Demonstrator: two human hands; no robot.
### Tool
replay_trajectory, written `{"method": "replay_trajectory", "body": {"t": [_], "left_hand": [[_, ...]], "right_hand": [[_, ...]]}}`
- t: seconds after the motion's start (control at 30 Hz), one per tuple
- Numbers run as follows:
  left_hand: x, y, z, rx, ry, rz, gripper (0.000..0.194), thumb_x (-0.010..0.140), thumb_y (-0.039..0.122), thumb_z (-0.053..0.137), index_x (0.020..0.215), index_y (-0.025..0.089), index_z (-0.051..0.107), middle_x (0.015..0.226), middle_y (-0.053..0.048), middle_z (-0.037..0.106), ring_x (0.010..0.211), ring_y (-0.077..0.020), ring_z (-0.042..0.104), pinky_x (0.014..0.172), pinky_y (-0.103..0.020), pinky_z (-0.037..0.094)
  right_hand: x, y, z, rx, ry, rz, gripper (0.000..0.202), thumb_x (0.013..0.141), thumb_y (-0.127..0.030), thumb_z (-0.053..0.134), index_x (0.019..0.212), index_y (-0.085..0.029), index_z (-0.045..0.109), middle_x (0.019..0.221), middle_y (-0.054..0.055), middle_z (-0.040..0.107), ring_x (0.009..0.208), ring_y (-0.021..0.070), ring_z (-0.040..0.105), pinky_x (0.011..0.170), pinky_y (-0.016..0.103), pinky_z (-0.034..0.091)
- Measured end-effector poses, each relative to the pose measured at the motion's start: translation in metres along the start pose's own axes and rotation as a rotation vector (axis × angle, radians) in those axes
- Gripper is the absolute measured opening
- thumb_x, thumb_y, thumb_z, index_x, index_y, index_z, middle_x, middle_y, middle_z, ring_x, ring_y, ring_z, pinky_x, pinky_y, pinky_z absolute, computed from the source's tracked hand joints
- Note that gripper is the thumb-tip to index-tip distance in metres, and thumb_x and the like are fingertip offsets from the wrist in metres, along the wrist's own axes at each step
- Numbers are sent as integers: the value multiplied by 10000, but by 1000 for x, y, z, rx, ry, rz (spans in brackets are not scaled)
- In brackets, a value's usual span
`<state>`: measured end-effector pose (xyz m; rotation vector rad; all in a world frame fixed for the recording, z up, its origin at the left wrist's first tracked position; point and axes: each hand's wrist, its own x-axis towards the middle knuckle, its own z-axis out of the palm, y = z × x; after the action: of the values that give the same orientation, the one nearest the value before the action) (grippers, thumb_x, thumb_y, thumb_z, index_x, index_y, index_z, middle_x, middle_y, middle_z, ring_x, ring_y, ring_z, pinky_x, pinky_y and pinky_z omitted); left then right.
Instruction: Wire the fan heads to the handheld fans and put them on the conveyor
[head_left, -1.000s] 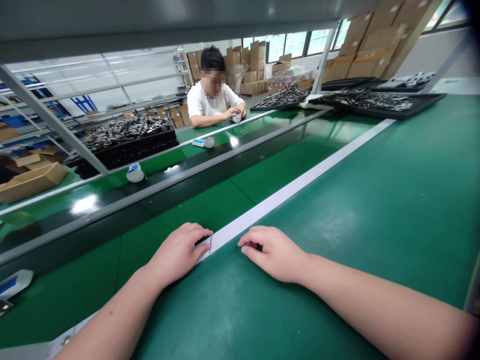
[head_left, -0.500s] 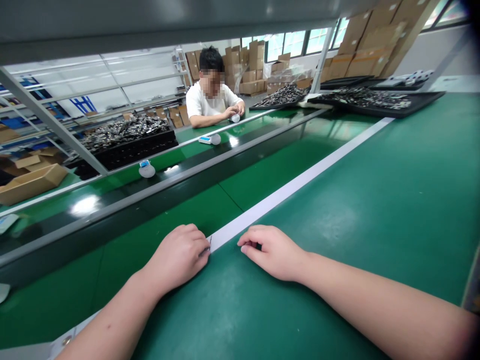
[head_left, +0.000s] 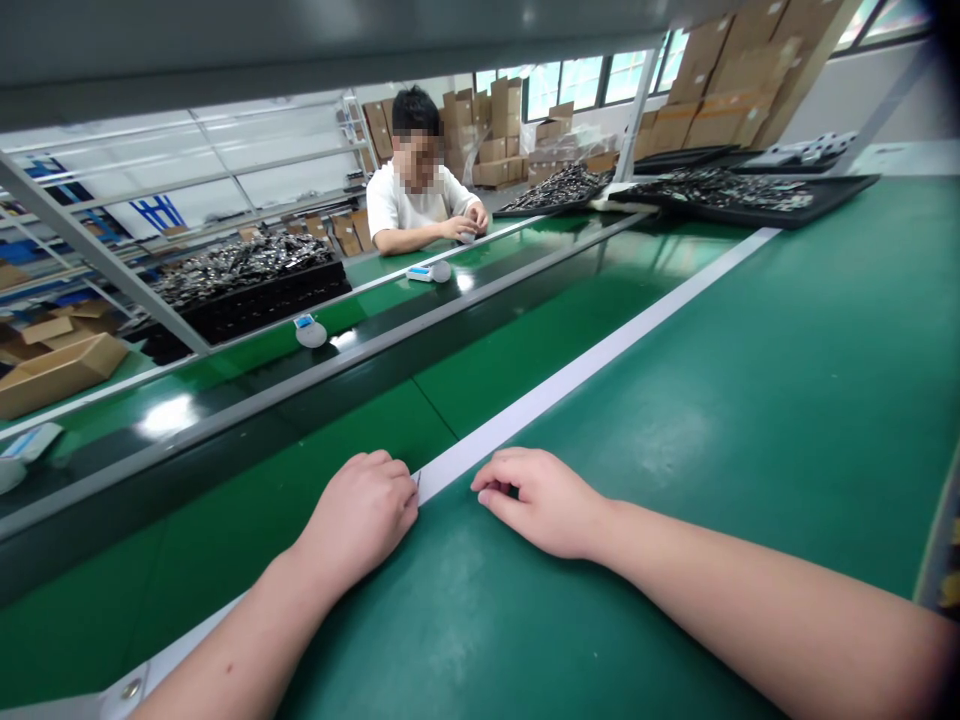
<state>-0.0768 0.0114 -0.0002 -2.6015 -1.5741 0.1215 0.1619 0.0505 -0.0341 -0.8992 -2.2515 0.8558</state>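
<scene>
My left hand [head_left: 365,515] rests curled over the white edge strip [head_left: 555,400] between the green tabletop [head_left: 600,610] and the conveyor belt [head_left: 360,430]. Its fingers are folded under, and whatever they may hold is hidden. To the right, my right hand [head_left: 544,503] lies on the tabletop with fingers curled and thumb close to the index finger. A small gap shows inside the curl, with no object in it. The two hands are apart.
Across the belts a co-worker [head_left: 416,205] handles a small round part. White round-ended devices [head_left: 310,332] lie on the far belt [head_left: 247,375]. A black tray [head_left: 825,200] of metal parts stands at the back right. A grey shelf [head_left: 337,50] overhangs above.
The devices on the far belt have shifted right, and another has come further into view at the left. A pale piece on the near belt has left view. My hands stay nearly still.
</scene>
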Motion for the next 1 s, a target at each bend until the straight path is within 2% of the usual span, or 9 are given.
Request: {"method": "replay_trajectory", "body": {"t": [0.23,0.37,0.73,1.0], "left_hand": [[-4,-16,-4,-158,8,31,283,962,266,441,920,213,716,895,-38,714,866,-208,607,821,-373,456],[-6,-14,-7,-178,-13,65,243,946,295,490,935,224,722,906,-37,714,871,-207,609,825,-379,455],[-4,7,-6,83,-55,45,342,981,246,374,775,167,635,772,-59,622,778,-228,570,706,-384,415],[-9,10,8,125,-26,20,287,968,143,345,903,156,625,879,-86,612,757,-237,565,691,-390,408]], "right_hand": [[0,0,-2,-6,-7,-8,153,869,-184,592,925,-211,732,890,13,714,822,162,644,747,281,501],[0,0,-2,-16,-11,-12,154,868,-179,592,927,-212,731,883,11,712,817,159,642,745,281,497],[0,2,1,-4,5,-25,145,852,-170,604,914,-209,729,859,12,704,804,156,635,742,276,493],[0,1,3,-19,21,-17,156,834,-161,605,910,-209,733,850,7,705,773,144,636,734,259,492]]}}
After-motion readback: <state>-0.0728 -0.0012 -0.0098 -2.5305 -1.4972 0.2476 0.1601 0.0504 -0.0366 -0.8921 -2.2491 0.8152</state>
